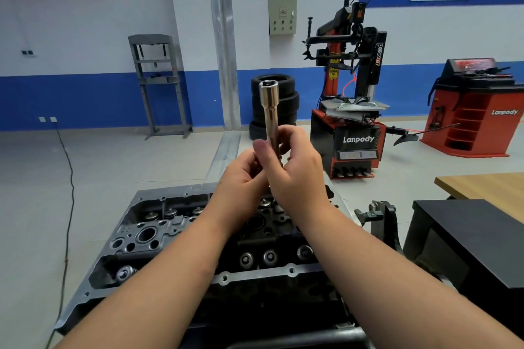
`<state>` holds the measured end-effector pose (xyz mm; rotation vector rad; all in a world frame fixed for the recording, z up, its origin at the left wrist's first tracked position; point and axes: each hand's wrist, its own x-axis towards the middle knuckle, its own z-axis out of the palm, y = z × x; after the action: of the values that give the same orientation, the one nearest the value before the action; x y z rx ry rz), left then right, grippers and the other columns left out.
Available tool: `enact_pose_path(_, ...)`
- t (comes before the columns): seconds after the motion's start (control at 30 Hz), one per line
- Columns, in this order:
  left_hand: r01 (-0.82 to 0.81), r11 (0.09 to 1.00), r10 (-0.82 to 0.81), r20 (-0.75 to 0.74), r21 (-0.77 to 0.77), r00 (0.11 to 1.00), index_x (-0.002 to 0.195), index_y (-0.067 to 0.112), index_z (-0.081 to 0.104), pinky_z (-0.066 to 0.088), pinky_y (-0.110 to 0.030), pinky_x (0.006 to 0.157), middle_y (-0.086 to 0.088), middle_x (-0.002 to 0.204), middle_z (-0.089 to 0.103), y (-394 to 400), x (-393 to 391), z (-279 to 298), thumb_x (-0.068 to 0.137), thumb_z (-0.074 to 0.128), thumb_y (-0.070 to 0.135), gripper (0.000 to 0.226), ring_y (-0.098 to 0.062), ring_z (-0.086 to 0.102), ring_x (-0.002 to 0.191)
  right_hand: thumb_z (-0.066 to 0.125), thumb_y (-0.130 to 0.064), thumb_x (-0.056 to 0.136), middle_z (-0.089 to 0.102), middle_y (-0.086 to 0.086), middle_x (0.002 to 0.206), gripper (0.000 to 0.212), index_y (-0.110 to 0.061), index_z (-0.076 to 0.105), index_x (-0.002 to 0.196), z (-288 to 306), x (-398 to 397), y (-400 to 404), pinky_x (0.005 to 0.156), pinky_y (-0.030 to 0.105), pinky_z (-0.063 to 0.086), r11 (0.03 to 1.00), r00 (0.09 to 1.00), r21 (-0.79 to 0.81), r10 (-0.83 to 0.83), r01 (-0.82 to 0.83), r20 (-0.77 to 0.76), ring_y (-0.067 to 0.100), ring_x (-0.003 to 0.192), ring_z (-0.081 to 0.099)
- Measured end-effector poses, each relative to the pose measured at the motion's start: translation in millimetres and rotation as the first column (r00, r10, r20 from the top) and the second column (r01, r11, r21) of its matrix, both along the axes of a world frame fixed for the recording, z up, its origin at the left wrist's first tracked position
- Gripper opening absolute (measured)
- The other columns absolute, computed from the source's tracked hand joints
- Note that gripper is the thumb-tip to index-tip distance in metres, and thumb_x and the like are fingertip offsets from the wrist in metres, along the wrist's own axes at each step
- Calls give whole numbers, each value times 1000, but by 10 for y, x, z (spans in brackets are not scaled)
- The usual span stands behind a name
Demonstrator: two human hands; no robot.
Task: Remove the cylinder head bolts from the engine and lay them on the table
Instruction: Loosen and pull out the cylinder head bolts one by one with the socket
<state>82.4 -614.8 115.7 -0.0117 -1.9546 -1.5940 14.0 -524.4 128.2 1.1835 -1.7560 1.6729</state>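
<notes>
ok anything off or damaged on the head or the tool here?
Nothing stands out. Both hands, left hand and right hand, hold the long socket upright above the cylinder head, open end up. No visible damage or spills on the head; the arms hide its middle. No bolts visible on the table.

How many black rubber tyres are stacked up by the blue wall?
3 black rubber tyres show in one stack behind the long silver socket. The lowest is partly hidden by the hands, so more could be hidden.

both hands (279,171) grip long socket (269,110) upright above cylinder head (158,235).
</notes>
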Motion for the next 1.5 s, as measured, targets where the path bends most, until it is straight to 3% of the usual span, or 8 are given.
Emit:
enact_pose_path(0.13, 10, 1000, -10, 6, 21, 1000, 105, 47, 71, 60, -25, 76, 5, 103, 77, -4, 8, 1, 99, 60, 50, 13, -13, 74, 96, 58, -36, 95, 63, -3, 86, 22, -15, 63, 95, 3, -21, 1, 73, 26, 46, 999, 998, -26, -49, 48, -34, 15, 83, 59)
enact_pose_path(0.37, 46, 998, -47, 34, 44, 998, 118, 29, 70, 58, -21, 79, 7, 108, 78, 1, 11, -6, 107, 53, 40, 23, -8, 74, 102, 44, -34, 100, 64, 0, 90, 33, -9, 66, 102, 0, -9, -1, 79, 35, 48, 1000, 1000, 10, -20, 21, -12, 19, 89, 59)
enact_pose_path(0.5, 9, 1000, -9, 15, 6, 1000, 110, 39, 72, 59, -21, 74, 6, 102, 78, -17, -14, -6, 101, 65, 36, 12, -11, 75, 95, 59, -48, 92, 61, -4, 86, 26, -25, 54, 104, 5, 17, 6, 71, 17, 46, 1000, 1000, 4, 21, -21, -22, 10, 81, 57)
enact_pose_path(0.63, 0, 1000, 0, 13, 25, 1000, 108, 40, 71, 58, -24, 74, 4, 103, 78, -18, -18, -21, 103, 61, 39, 11, -10, 75, 92, 58, -34, 96, 63, -2, 86, 21, -14, 62, 98, 5, -17, 12, 73, 34, 50, 998, 998, -49, -50, 48, -38, 15, 82, 60)
enact_pose_path(0.77, 75, 996, -77, 41, 52, 996, 122, 35, 68, 56, -18, 81, 9, 113, 77, -1, 14, -9, 111, 43, 39, 28, -7, 73, 106, 45, -32, 100, 68, 2, 93, 35, -6, 68, 103, -7, -24, -16, 81, 32, 46, 998, 997, 7, -55, 55, -58, 20, 93, 60)
enact_pose_path(1.07, 10, 1000, -10, 12, 18, 1000, 104, 39, 73, 59, -23, 71, 1, 98, 78, -22, -24, -10, 98, 67, 37, 9, -14, 75, 88, 62, -46, 91, 61, -7, 85, 26, -24, 52, 100, 4, -9, 4, 71, 21, 48, 1000, 1000, -10, -8, 8, 10, 10, 80, 59)
enact_pose_path(1.23, 81, 995, -82, 26, 52, 996, 114, 43, 72, 57, -20, 81, 6, 112, 78, -3, -3, -19, 104, 49, 49, 26, -9, 73, 105, 51, -33, 98, 63, 0, 88, 30, -7, 65, 99, -5, -32, -15, 77, 36, 47, 999, 999, -26, -34, 33, -37, 22, 86, 59)
enact_pose_path(1.5, 2, 999, -1, 23, -54, 1000, 106, 37, 72, 60, -22, 74, 9, 97, 78, -20, -6, -8, 105, 60, 36, 12, -6, 74, 91, 55, -49, 94, 59, -5, 82, 28, -22, 56, 98, -8, -7, -11, 71, 23, 46, 1000, 1000, -14, 2, -2, -28, 11, 79, 56)
